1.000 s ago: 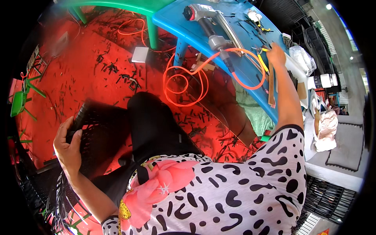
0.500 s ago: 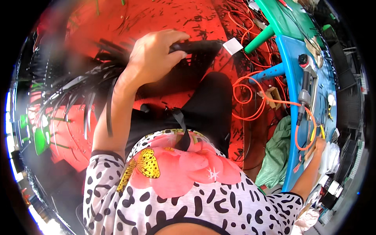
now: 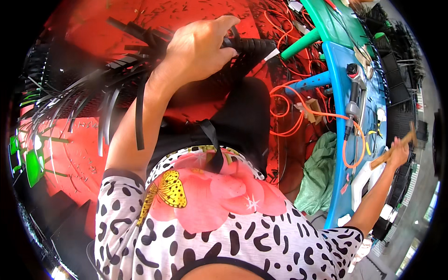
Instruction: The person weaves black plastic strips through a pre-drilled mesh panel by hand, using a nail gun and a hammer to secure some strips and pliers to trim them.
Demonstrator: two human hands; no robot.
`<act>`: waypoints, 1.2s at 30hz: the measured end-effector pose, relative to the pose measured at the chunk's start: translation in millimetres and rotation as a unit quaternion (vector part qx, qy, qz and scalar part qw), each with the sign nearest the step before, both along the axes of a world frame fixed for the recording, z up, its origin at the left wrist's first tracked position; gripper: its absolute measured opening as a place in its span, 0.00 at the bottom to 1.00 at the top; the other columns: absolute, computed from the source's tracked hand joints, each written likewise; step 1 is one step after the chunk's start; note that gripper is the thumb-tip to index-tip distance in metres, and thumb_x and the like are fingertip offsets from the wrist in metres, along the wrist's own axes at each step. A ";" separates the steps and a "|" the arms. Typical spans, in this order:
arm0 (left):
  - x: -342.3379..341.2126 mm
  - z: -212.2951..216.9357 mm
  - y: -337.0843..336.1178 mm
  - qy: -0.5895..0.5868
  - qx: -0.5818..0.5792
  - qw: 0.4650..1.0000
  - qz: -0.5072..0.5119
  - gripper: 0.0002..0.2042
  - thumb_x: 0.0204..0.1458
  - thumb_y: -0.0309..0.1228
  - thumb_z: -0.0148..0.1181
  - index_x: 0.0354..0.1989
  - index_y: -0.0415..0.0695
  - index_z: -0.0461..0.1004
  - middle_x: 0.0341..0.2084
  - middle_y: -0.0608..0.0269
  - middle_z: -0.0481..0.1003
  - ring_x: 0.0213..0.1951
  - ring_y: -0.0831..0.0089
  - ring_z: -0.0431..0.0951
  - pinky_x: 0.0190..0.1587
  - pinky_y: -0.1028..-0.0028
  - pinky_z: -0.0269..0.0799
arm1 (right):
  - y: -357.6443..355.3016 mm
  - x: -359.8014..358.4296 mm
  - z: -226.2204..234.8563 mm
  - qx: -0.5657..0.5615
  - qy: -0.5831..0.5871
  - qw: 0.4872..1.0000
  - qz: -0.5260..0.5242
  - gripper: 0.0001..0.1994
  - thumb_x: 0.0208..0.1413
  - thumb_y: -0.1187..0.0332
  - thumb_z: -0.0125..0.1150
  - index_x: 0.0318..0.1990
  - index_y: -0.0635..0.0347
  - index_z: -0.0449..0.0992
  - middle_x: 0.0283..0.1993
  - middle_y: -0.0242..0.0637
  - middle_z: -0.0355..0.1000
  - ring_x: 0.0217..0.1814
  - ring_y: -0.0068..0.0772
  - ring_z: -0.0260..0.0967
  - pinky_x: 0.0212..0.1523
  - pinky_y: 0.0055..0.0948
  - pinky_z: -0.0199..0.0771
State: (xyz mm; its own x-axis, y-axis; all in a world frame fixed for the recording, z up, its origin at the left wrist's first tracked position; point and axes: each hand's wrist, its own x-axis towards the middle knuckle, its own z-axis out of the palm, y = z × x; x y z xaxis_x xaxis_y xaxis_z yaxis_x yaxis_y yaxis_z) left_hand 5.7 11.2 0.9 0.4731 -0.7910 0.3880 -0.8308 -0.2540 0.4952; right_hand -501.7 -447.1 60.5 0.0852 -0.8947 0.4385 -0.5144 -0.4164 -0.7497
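My left hand [image 3: 198,46] grips the rim of a black woven plastic basket [image 3: 247,49] lying on the red floor, with loose black strips [image 3: 93,102] fanning out to its left. Far out to the right, my right hand [image 3: 398,151] is closed on a wooden stick [image 3: 392,150] that slants above the blue table [image 3: 343,93]. My spotted shirt with a pink flower and yellow butterfly fills the lower part of the view.
An orange cable [image 3: 298,105] loops from the floor onto the blue table, where a grey power tool [image 3: 352,100] lies. A green table [image 3: 331,21] stands beyond it. A green cloth [image 3: 322,175] lies under the table. Black strip scraps litter the red floor [image 3: 79,154].
The view has swung left and down. My left hand has come up from my side onto the black basket's rim. My right hand has drawn away from the table and holds the stick higher.
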 end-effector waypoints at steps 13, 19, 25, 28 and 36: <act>-12.7 -8.6 -10.2 -0.002 -0.133 0.991 0.029 0.21 0.39 0.24 0.59 0.46 0.41 0.69 0.27 0.58 0.74 0.32 0.60 0.76 0.35 0.68 0.70 | 294.3 278.4 -33.7 -0.079 0.141 0.886 0.435 0.23 0.43 0.82 0.60 0.51 0.67 0.66 0.45 0.44 0.69 0.45 0.37 0.69 0.46 0.28 0.68; -4.0 -21.4 -15.9 -0.042 -0.215 0.974 0.053 0.17 0.42 0.26 0.53 0.43 0.39 0.68 0.28 0.52 0.75 0.32 0.54 0.76 0.35 0.61 0.71 | 319.4 298.4 -10.2 -0.239 0.173 0.846 0.444 0.23 0.42 0.82 0.61 0.50 0.67 0.67 0.46 0.48 0.69 0.43 0.45 0.69 0.42 0.32 0.71; -5.8 -1.3 -5.5 0.016 -0.225 0.974 -0.009 0.13 0.41 0.18 0.48 0.39 0.35 0.65 0.24 0.49 0.69 0.26 0.54 0.72 0.29 0.63 0.69 | 323.9 310.7 -10.0 -0.217 0.304 0.804 0.462 0.24 0.45 0.82 0.56 0.53 0.63 0.64 0.42 0.50 0.68 0.41 0.52 0.68 0.37 0.35 0.71; -7.7 0.2 -2.7 0.030 -0.213 0.977 -0.007 0.13 0.42 0.19 0.47 0.40 0.35 0.65 0.24 0.49 0.69 0.27 0.54 0.72 0.29 0.63 0.69 | 320.3 316.2 1.7 -0.250 0.243 0.807 0.476 0.24 0.44 0.81 0.57 0.53 0.63 0.65 0.43 0.50 0.68 0.41 0.51 0.69 0.38 0.34 0.71; -4.4 -0.1 -4.3 -0.002 -0.180 0.983 -0.031 0.16 0.43 0.20 0.47 0.43 0.32 0.63 0.23 0.47 0.70 0.27 0.53 0.72 0.29 0.63 0.68 | 321.9 299.4 -15.2 -0.191 0.173 0.852 0.456 0.24 0.43 0.82 0.59 0.52 0.67 0.66 0.45 0.43 0.70 0.41 0.40 0.71 0.42 0.29 0.70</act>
State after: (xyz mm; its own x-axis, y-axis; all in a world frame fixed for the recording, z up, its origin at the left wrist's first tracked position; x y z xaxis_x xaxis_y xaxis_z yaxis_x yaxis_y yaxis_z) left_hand 1.4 6.9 0.8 0.4253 -0.6289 0.6509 -0.8419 -0.0109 0.5395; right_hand -202.3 -125.2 45.3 0.8518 -0.1840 0.4904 -0.0084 -0.9409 -0.3385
